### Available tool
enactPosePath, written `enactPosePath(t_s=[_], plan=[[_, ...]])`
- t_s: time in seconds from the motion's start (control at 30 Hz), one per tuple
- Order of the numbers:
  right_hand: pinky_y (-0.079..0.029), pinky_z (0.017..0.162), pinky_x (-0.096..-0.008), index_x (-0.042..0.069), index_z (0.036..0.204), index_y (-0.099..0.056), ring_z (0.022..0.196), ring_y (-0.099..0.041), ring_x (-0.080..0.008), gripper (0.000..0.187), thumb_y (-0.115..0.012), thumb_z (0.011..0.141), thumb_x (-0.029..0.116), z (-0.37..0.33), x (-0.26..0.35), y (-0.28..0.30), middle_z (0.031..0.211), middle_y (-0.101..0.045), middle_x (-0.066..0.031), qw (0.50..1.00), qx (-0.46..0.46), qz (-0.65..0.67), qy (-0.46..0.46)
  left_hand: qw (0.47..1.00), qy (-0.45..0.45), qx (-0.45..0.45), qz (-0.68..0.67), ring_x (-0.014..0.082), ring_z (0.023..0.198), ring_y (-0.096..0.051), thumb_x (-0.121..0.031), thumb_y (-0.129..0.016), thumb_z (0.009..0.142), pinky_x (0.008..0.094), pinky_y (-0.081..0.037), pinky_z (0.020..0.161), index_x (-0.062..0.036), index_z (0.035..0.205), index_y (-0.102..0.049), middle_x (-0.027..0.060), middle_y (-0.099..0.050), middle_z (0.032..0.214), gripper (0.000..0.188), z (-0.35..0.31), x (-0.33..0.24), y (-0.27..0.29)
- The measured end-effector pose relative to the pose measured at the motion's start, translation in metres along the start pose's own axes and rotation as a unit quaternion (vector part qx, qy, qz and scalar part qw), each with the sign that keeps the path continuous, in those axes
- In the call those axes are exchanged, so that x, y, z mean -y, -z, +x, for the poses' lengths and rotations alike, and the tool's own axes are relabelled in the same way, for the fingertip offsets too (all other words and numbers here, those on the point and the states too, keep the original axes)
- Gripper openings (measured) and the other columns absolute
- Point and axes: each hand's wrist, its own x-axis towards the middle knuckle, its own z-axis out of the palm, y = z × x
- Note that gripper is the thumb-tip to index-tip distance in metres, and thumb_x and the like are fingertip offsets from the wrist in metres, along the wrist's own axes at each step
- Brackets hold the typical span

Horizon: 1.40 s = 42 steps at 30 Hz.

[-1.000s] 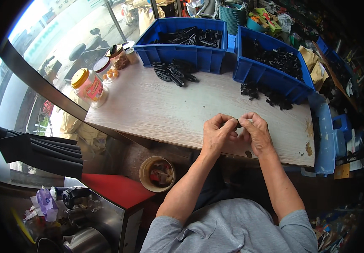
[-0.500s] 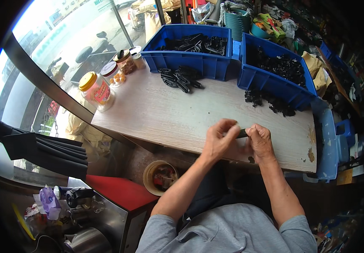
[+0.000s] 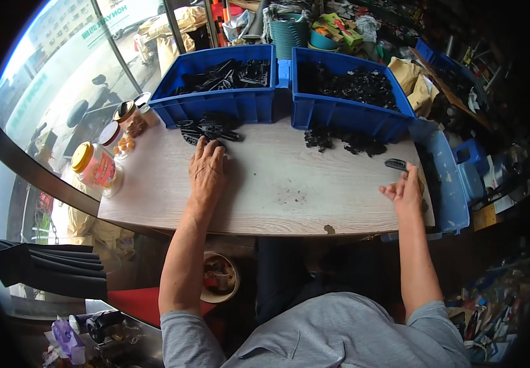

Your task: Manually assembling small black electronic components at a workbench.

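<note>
My left hand reaches to the pile of long black slotted plastic parts in front of the left bin. Its fingers are bent down, with the fingertips on the nearest part of the pile; what lies beneath them is partly hidden. At the table's right side, my right hand pinches one long black plastic part between thumb and forefinger. The other fingers are loosely curled. This part sticks out to the left from the fingertips, over the tabletop.
Two blue bins, one with long black parts and one with small black pieces, stand along the far edge. Small black pieces lie before the right one. Several jars line the left edge. A light blue crate stands right; a bucket sits below.
My hands have parted from in front of my body. The left went far left to the pile; the right swung right, holding the black part. The view has shifted too.
</note>
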Motion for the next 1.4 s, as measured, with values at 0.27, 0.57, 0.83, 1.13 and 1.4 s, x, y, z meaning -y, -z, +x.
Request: enactPosePath(t_s=[0.27, 0.57, 0.83, 1.13, 1.4], plan=[[-0.058, 0.054, -0.0388, 0.007, 0.092, -0.058, 0.041, -0.047, -0.0148, 0.022, -0.070, 0.087, 0.024, 0.007, 0.009, 0.001, 0.044, -0.035, -0.0001, 0.995, 0.016, -0.103, 0.008, 0.993, 0.022, 0.000, -0.118, 0.0376, 0.121, -0.052, -0.002, -0.064, 0.079, 0.0466, -0.043, 0.100, -0.0062, 0.119, -0.060, 0.0148, -0.058, 0.124, 0.040, 0.003, -0.008, -0.002], [-0.050, 0.040, -0.0308, 0.006, 0.097, -0.066, 0.041, -0.047, -0.0122, 0.021, -0.072, 0.082, 0.019, 0.009, -0.007, -0.061, 0.067, -0.054, -0.0029, 0.947, 0.097, -0.303, 0.045, 0.999, -0.036, -0.008, -0.015, 0.0335, 0.118, -0.053, -0.002, -0.064, 0.078, 0.0466, -0.038, 0.103, -0.0079, 0.118, -0.059, 0.0090, -0.062, 0.119, 0.041, 0.005, -0.022, -0.002], [-0.043, 0.033, -0.0305, 0.009, 0.097, -0.069, 0.036, -0.046, -0.0129, 0.020, -0.073, 0.081, 0.020, 0.011, -0.011, -0.091, 0.068, -0.061, -0.0043, 0.890, 0.100, -0.438, 0.086, 0.990, -0.022, 0.031, -0.133, 0.0371, 0.122, -0.052, 0.009, -0.064, 0.067, 0.0418, -0.047, 0.098, -0.0049, 0.122, -0.056, 0.0170, -0.060, 0.120, 0.057, 0.004, -0.028, 0.006], [-0.048, 0.035, -0.0327, 0.007, 0.084, -0.073, 0.051, -0.060, -0.0196, 0.016, -0.073, 0.077, 0.022, 0.013, -0.015, -0.093, 0.071, -0.067, -0.0075, 0.846, 0.100, -0.499, 0.158, 0.979, 0.001, 0.075, -0.187, 0.0368, 0.124, -0.050, 0.010, -0.068, 0.065, 0.0441, -0.043, 0.103, -0.0038, 0.128, -0.051, 0.0179, -0.057, 0.126, 0.066, -0.001, -0.050, 0.013], [-0.047, 0.037, -0.0310, -0.001, 0.094, -0.067, 0.039, -0.053, -0.0159, 0.024, -0.070, 0.081, 0.019, 0.020, -0.014, -0.072, 0.060, -0.058, -0.0074, 0.892, 0.165, -0.409, 0.099, 0.994, 0.096, 0.003, -0.059, 0.0316, 0.098, -0.062, -0.006, -0.063, 0.081, 0.0420, -0.048, 0.084, -0.0109, 0.111, -0.065, 0.0107, -0.065, 0.107, 0.030, -0.022, -0.049, 0.013]])
